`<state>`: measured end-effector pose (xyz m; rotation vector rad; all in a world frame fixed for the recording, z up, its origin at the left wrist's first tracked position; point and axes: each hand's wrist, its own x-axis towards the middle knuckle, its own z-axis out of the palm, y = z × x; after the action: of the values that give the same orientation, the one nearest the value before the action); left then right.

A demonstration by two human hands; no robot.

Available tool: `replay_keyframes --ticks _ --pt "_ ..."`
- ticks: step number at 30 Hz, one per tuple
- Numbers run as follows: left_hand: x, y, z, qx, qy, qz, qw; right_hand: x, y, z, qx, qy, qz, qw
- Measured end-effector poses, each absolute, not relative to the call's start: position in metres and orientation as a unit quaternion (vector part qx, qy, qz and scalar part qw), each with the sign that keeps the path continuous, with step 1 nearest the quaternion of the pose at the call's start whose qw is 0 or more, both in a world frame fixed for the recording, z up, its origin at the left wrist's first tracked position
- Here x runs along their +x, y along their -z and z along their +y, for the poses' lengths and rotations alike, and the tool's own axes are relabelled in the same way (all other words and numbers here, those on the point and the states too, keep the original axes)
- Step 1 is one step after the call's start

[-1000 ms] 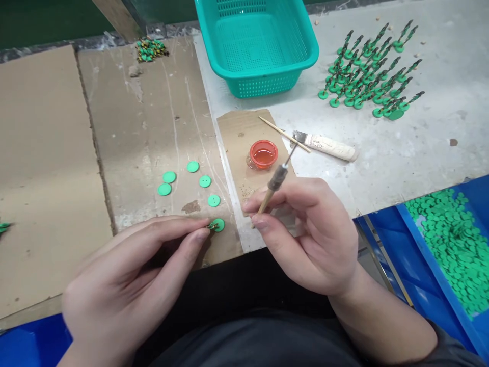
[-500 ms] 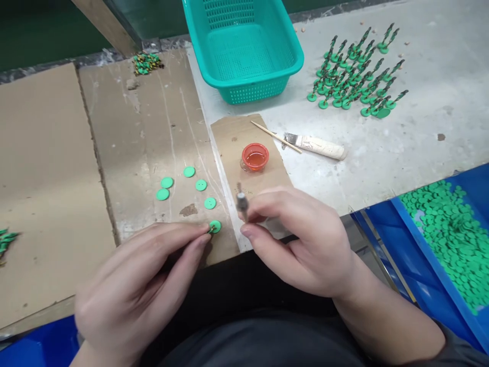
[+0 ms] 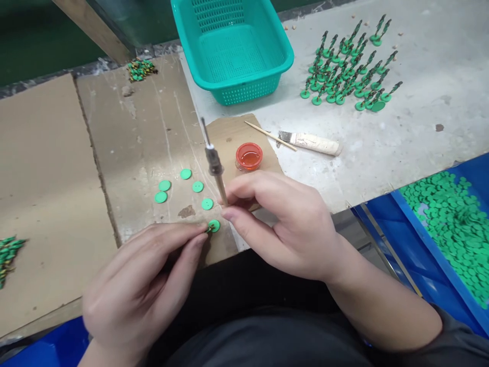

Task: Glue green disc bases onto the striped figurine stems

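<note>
My left hand [image 3: 153, 275] pinches a small green-and-dark figurine [image 3: 210, 228] between thumb and fingertips, its lower end at a round green disc base [image 3: 216, 225]. Most of the figurine is covered by the fingers. In my right hand [image 3: 282, 224] is a thin wooden-handled tool [image 3: 214, 164] with a dark collar and a fine needle tip, pointing up and away from me. Beyond the left fingertips lie several loose green discs [image 3: 197, 186], some showing two small holes. Just past the right hand stands a small red cup [image 3: 249, 156] of clear liquid.
A turquoise basket [image 3: 252, 84] stands at the back. Finished-looking figurines on discs [image 3: 344, 76] crowd the right rear. A wrapped-handle scraper [image 3: 315, 143] and a pointed stick [image 3: 269, 135] lie mid-table. Figurine piles [image 3: 140, 70] are on the left; a blue bin [image 3: 424, 250] holds many discs.
My right hand has moved slightly left and up, and its tool has swung to show its full needle tip. The left hand still pinches the figurine at the disc. The view has shifted slightly.
</note>
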<state>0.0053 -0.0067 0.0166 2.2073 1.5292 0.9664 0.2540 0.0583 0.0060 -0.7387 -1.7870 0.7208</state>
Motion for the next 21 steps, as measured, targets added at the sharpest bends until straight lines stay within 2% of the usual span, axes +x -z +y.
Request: replay_keyframes --ticks 13,21 --pt "0.011 -0.017 -0.015 0.715 -0.35 0.581 0.171 0.243 0.001 0.074 -0.226 -0.321 -0.778 0.49" --pt "0.011 -0.015 -0.013 0.71 -0.355 0.581 0.18 0.242 -0.003 0.071 -0.262 -0.393 -0.77 0.429"
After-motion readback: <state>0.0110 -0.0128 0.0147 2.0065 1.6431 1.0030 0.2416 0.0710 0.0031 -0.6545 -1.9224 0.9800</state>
